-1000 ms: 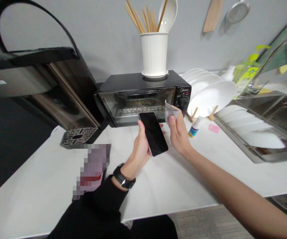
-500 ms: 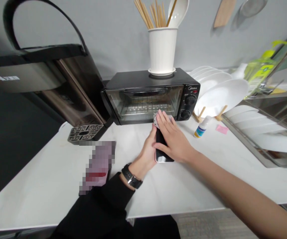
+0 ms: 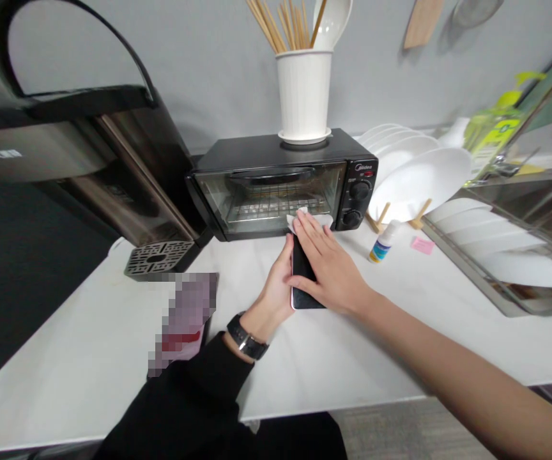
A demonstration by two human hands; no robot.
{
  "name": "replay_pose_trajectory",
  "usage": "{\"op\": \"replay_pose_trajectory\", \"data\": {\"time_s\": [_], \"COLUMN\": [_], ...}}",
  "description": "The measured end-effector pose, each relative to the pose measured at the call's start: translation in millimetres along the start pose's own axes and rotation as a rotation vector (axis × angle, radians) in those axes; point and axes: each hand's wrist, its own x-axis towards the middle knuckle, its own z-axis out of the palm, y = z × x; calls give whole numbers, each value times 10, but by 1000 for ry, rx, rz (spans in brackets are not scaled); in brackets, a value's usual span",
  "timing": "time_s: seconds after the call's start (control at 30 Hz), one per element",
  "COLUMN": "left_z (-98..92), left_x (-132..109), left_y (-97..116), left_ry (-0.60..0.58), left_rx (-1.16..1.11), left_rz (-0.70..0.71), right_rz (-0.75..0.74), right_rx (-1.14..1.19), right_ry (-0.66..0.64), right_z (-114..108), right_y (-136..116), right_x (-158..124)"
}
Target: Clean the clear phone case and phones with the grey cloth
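Note:
My left hand (image 3: 276,287), with a black watch (image 3: 247,340) on its wrist, is closed around the left edge of a smartphone (image 3: 303,260) just above the counter. The phone's dark face is turned up. My right hand (image 3: 336,268) lies over it, fingers stretched and together, pressing a white tissue (image 3: 324,220) against the phone's far end. Its thumb crosses the lower part of the phone. Right of the hands stands a small spray bottle (image 3: 380,246) with a white cap.
Behind the hands sits a black toaster oven (image 3: 276,198), topped by a white cup (image 3: 305,89) of chopsticks. A drink dispenser (image 3: 127,172) and a pixelated flat object (image 3: 190,313) are left. White plates (image 3: 424,179), a pink note (image 3: 422,245) and a sink (image 3: 508,306) are right.
The tissue is spread wider under my right fingers, which have moved slightly on the phone. The whole view has shifted a little, so everything appears slightly further left.

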Motion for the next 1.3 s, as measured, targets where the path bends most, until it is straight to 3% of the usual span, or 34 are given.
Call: {"op": "replay_pose_trajectory", "data": {"time_s": [0.2, 0.27, 0.43, 0.5, 0.6, 0.67, 0.73, 0.87, 0.97, 1.1, 1.2, 1.3], "left_z": [-74, -64, 11, 0, -69, -108, -114, -60, -67, -143, -132, -62], "left_x": [-18, -18, -32, -38, -23, 1, 27, 49, 43, 46, 49, 24], "left_y": [302, 302, 36, 40, 210, 308, 304, 77, 45, 271, 305, 175], "left_ry": [122, 107, -22, -24, 59, 95, 83, -15, 31, 103, 70, 10], "left_rx": [8, 17, 71, 60, 16, -10, -26, 1, 3, -17, -23, -12], "left_rz": [115, 151, 9, 28, 103, 173, 204, 41, 30, 159, 234, 89], "right_rz": [-233, -196, 35, -26, -212, -251, -188, 41, -66, -275, -206, -63], "right_rx": [94, 36, -65, -18, 55, 59, 19, -32, 49, 119, 72, -5], "right_ry": [-120, -100, 54, 42, -71, -119, -112, 10, -7, -110, -79, -15], "right_z": [49, 25, -36, -3, 85, 117, 110, 56, 73, 107, 57, 2], "right_y": [-259, -217, 28, -26, -218, -268, -190, 72, 23, -164, -90, 15], "right_x": [-46, -39, 6, -7, -51, -65, -54, -11, -31, -71, -45, -13]}}
